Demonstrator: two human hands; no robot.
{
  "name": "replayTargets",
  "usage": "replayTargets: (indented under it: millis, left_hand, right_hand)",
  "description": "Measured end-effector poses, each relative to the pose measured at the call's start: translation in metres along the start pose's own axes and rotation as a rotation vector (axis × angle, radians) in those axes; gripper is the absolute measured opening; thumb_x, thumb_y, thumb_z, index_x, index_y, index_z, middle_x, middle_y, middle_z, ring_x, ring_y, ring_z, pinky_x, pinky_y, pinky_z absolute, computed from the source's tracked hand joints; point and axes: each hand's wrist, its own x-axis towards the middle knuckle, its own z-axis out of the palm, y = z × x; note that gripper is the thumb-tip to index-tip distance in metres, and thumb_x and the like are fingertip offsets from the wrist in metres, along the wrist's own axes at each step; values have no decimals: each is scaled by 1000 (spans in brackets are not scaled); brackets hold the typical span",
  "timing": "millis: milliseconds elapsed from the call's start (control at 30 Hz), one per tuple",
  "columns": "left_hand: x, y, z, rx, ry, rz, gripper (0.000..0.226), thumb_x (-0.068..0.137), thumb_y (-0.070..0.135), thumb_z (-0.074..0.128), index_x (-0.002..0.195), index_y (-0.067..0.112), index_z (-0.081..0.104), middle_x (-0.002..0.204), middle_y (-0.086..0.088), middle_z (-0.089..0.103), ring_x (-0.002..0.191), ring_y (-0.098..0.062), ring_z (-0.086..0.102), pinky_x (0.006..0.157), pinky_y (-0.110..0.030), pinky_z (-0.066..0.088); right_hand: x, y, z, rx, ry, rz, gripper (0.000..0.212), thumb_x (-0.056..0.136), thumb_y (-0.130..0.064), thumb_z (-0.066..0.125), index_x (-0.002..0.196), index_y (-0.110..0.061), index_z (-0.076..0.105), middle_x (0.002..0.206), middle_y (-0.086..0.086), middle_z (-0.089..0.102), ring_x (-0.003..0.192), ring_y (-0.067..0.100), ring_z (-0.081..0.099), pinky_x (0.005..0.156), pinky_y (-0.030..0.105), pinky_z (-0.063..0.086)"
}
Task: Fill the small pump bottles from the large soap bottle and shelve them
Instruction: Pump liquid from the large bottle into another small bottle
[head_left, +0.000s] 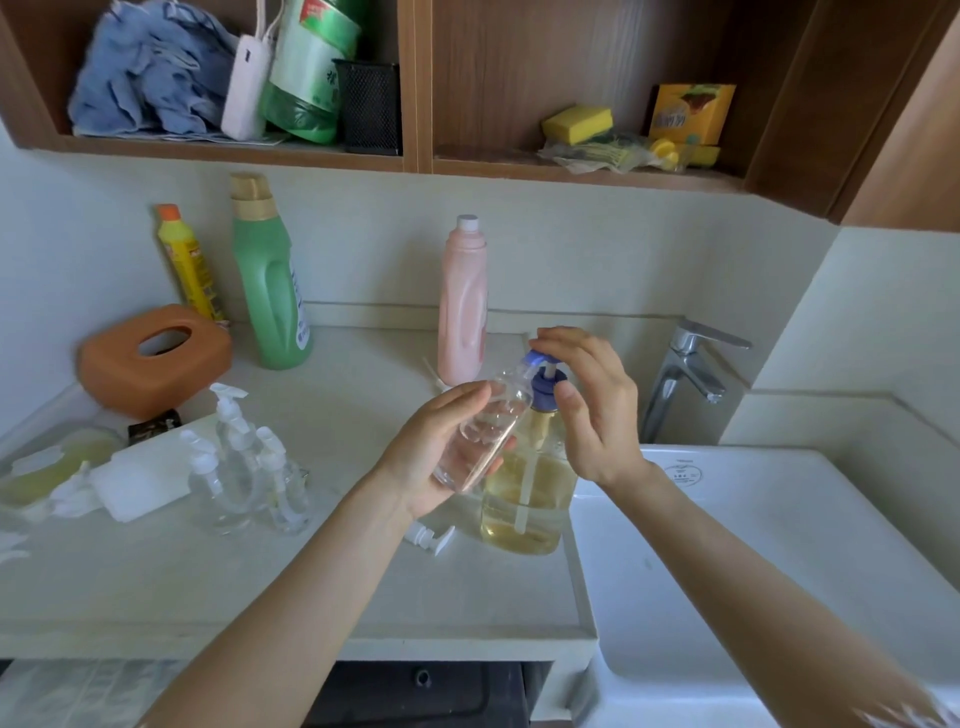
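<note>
My left hand (441, 447) grips a small clear bottle (485, 431) without its pump, tilted with its mouth up under the spout of the blue pump (543, 374). That pump tops the large soap bottle (530, 504), which holds yellow liquid and stands near the counter's right edge. My right hand (592, 400) rests on the blue pump head, fingers curved over it. A loose white pump (428, 538) lies on the counter beside the large bottle. Three small clear pump bottles (244, 467) stand together to the left.
A pink bottle (462, 301), a green bottle (270, 280) and a yellow bottle (189, 260) stand at the wall. An orange tissue box (153, 358) sits left. White sink (779, 545) and tap (685, 374) are right. Wooden shelves (415, 156) above hold cloths, sponges.
</note>
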Motion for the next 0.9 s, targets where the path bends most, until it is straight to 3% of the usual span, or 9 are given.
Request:
replayTargets:
  millis: [200,367,467,633,767,833,900]
  left_hand:
    - [6,-4,-1,-7,-32,-4,44,70,39,70,106,14,65,81,-2,71,61,-18,66,47,-22,47]
    - [13,-10,-9,-40,-53,-43,25,77,35,62,90,16,71,75,-1,69,57,-15,62,43,-21,45]
    - [15,-14,-15,6,-53,-44,21,76,37,64,81,19,75,75,0,69,59,-15,63,44,-21,45]
    - [11,-3,-14,116,-83,-18,24,73,29,75,93,16,73,76,-1,68,61,-15,63,49,-24,48]
    - [6,14,-16,228,-61,29,78,49,38,93,114,6,64,88,-3,70,73,-17,67,71,-28,55]
    - [0,23,-20,268,-64,76,74,60,22,89,123,-3,57,91,-4,72,77,-15,68,76,-28,55]
    - [-6,32,-26,269,-96,116,69,63,11,86,123,-3,55,87,-3,72,72,-14,68,68,-23,55]
  right_hand:
    - [-14,9,14,-38,30,-111,63,98,-46,32,110,9,59,119,10,54,121,21,47,106,42,35]
    - [-14,9,20,-144,81,-74,59,90,-53,45,91,2,66,101,5,63,98,24,57,91,24,37]
    - [-13,5,20,-179,71,-41,46,77,-43,56,86,0,68,93,5,65,88,26,59,86,18,36]
    - [-10,-4,11,-150,17,-18,65,92,-59,38,90,0,68,97,5,64,90,23,55,88,21,35]
    - [0,-9,0,-49,-32,29,65,96,-57,29,97,-5,67,104,-1,61,97,25,55,90,21,35]
    - [1,-11,-2,-38,-39,49,59,96,-53,33,99,-6,67,107,0,61,102,24,55,90,22,37]
    - [0,-14,-2,-33,-31,67,43,92,-38,42,100,-4,67,107,1,60,102,27,55,88,15,37]
